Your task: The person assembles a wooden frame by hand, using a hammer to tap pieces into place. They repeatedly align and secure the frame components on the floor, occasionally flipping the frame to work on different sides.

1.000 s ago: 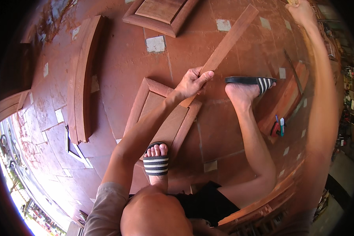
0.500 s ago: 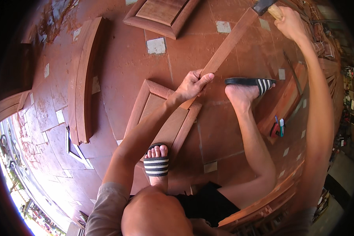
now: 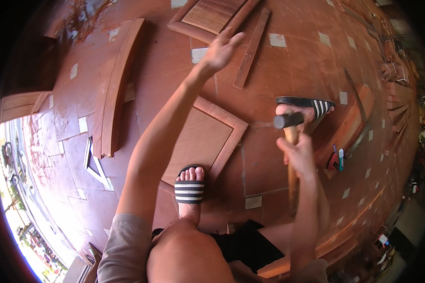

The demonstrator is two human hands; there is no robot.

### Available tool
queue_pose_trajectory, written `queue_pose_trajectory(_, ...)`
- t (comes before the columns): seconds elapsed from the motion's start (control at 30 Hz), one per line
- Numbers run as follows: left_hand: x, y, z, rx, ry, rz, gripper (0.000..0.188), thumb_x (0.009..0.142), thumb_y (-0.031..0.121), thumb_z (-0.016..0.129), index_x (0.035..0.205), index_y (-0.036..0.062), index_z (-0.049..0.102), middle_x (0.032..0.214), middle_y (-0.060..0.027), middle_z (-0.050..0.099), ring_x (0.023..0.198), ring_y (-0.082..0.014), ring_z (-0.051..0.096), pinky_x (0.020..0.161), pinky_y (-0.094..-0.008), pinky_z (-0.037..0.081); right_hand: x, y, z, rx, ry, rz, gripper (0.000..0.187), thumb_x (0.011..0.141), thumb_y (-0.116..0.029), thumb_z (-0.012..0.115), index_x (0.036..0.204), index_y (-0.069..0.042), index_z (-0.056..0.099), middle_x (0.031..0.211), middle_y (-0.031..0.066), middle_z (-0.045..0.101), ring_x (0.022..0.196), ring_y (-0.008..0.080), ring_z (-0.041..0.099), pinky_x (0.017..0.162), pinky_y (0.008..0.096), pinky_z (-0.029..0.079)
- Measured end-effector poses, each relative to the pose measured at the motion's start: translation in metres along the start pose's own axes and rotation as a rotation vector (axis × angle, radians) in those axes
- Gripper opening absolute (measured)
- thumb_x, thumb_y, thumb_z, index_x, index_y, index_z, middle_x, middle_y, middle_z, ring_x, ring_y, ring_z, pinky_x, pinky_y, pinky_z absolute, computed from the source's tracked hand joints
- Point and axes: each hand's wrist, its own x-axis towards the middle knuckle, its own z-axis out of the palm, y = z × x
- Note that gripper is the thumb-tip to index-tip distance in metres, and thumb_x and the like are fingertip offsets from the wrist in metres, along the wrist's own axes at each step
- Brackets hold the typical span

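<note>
My right hand is closed round the wooden handle of a hammer, whose dark head points up in front of my sandalled right foot. My left hand reaches forward, fingers stretched out and holding nothing. It is close to the corner of the far framed wooden panel; whether it touches the panel I cannot tell. A flat wooden strip lies on the floor just right of that hand. Below my left arm a second framed panel lies on the floor, with my left sandal at its near edge.
Long thick timbers lie on the left, beside a white triangular frame. To the right, a board carries a thin dark tool and a red and teal item. Stacked wood pieces line the far right.
My left hand has let go of the wooden strip, now on the floor, and moved forward. The hammer in my right hand has come back from the far right towards me.
</note>
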Motion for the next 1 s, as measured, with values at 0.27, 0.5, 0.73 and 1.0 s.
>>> queue_pose_trajectory(0.27,-0.336,-0.091,-0.146,0.449,0.555,-0.222,0.05,0.101,0.037,0.065,0.136,0.0018,0.062,0.134,-0.0244,0.062,0.115,-0.0356,0.069,0.095,-0.0441,0.056,-0.004,0.088,0.065,-0.185,-0.089,-0.244,0.031,0.084,-0.02,0.083,0.094,0.0,0.062,0.075,0.0082,0.065,0.065,0.0181,0.065,0.057,0.0364,0.051)
queue_pose_trajectory(0.5,-0.534,-0.136,-0.081,-0.391,0.667,-0.936,0.077,0.099,0.019,0.07,0.163,0.0157,0.027,0.114,-0.0141,0.064,0.083,-0.0245,0.072,0.069,-0.039,0.063,0.066,0.077,0.104,-0.535,-0.047,-0.574,0.062,0.075,-0.028,0.085,0.125,0.003,0.067,0.114,0.0249,0.072,0.111,0.039,0.07,0.097,0.046,0.053)
queue_pose_trajectory(0.73,-0.5,-0.149,-0.064,-0.132,0.673,-0.864,0.081,0.092,0.021,0.073,0.162,0.0204,0.033,0.126,-0.0195,0.068,0.097,-0.0313,0.073,0.084,-0.0436,0.063,0.066,0.087,0.127,-0.771,-0.093,-0.488,0.076,0.071,-0.038,0.089,0.13,0.005,0.064,0.128,0.0241,0.065,0.122,0.0399,0.064,0.104,0.0447,0.051)
queue_pose_trajectory(1.0,-0.446,-0.179,-0.127,0.364,0.583,-0.714,0.081,0.086,0.034,0.071,0.16,0.0197,0.039,0.122,-0.0228,0.073,0.11,-0.0395,0.073,0.094,-0.0484,0.058,0.004,0.124,0.102,-0.608,-0.064,-0.292,0.044,0.078,-0.036,0.086,0.097,0.001,0.072,0.098,0.023,0.075,0.094,0.0366,0.074,0.084,0.0476,0.059)
